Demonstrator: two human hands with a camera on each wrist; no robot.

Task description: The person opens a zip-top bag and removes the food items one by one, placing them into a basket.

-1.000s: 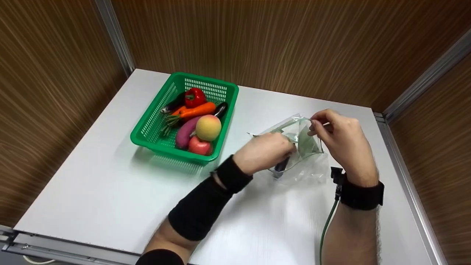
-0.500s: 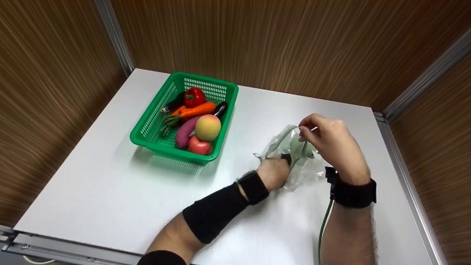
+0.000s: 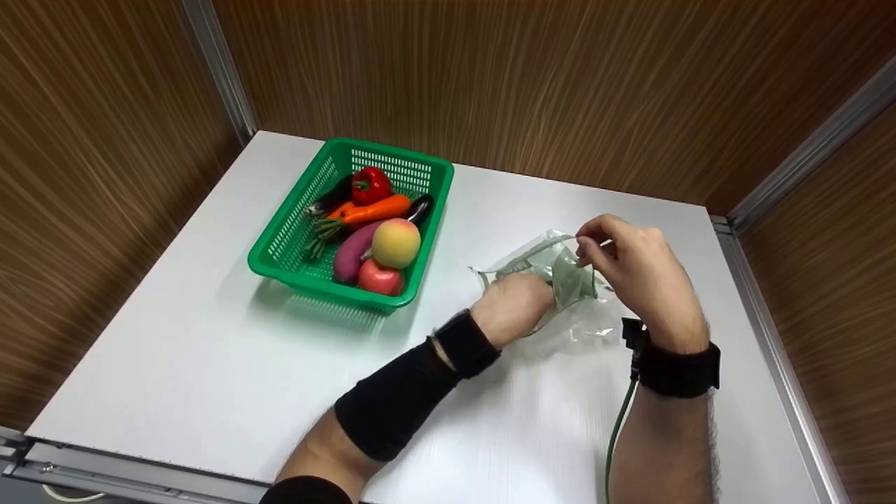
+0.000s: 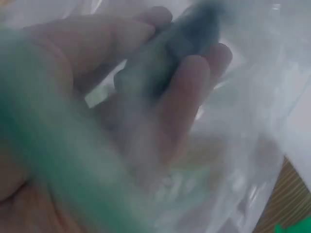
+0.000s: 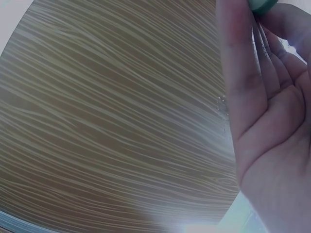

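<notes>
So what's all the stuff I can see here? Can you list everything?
basket: 1, green, on the table's left half
pepper: 1, red, in basket
carrot: 1, orange, in basket
eggplants: 2, dark, in basket
sweet potato: 1, purple, in basket
peach: 1, yellow-pink, in basket
apple: 1, red, in basket
plastic bag: 1, clear, right of basket
dark thing: 1, blurred, inside bag
table: 1, white
left hand: inside bag, around the dark thing
right hand: pinches bag's rim

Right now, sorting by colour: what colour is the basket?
Green basket, clearest in the head view.
</notes>
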